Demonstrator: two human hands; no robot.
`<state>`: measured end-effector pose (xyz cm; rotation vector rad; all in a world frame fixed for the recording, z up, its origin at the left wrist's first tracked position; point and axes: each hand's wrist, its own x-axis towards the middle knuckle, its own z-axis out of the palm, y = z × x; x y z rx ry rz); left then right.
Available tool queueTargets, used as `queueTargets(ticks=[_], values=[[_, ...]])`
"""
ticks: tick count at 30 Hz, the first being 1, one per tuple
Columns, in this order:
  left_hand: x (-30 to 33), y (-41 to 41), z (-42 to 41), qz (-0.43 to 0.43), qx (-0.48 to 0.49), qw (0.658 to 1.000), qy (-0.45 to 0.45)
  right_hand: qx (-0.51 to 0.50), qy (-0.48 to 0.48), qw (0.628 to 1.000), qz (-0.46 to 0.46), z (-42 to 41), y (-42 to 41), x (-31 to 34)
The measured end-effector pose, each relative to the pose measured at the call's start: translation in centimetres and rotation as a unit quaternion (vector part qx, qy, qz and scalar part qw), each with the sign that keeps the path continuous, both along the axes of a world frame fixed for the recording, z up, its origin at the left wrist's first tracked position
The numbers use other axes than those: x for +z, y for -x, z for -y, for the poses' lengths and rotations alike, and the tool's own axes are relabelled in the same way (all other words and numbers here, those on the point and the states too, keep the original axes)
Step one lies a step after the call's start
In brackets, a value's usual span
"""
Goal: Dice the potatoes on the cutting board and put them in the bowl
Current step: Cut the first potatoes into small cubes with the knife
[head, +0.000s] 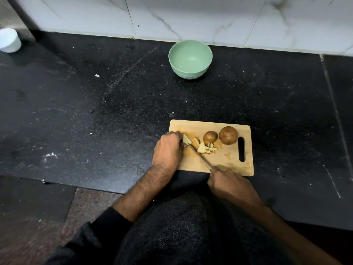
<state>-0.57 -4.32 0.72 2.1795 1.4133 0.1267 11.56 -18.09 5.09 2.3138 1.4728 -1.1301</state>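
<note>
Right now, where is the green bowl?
In the head view, the green bowl stands on the black countertop at the back, near the white tiled wall, well beyond the wooden cutting board. It appears empty.

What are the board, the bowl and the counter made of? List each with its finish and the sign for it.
Board: likely wood or bamboo, matte; pale tan with faint grain and a cut handle slot.
Bowl: probably plastic or a similar composite, satin; even mint green, ribbed near the base. Ceramic cannot be ruled out.
Counter: seemingly polished stone, perhaps granite; black with fine pale specks and a soft sheen.
</note>
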Motion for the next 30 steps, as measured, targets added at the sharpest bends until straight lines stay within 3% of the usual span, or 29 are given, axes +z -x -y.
queueTargets(ticks=[4,10,21,30], values=[[-0.1,0.2,0.0,0.003,0.004,1.0,-0.003,-0.008,-0.008,1.0,0.005,0.6,-0.2,1.0],[-0.2,0.2,-0.2,-0.018,-0.001,1.0,-0.011,-0.003,-0.129,0.991,0.027,-0.4,0.7,1.4],[0.0,0.0,-0.7,-0.033,-0.036,0.999,-0.005,0.009,-0.103,0.995,-0.008,-1.7,1.6,-1.1],[-1.1,0.6,-1.0,-0.004,-0.006,1.0,0.006,-0.004,-0.091,0.996,-0.01,-2.1,2.0,-1.8]])
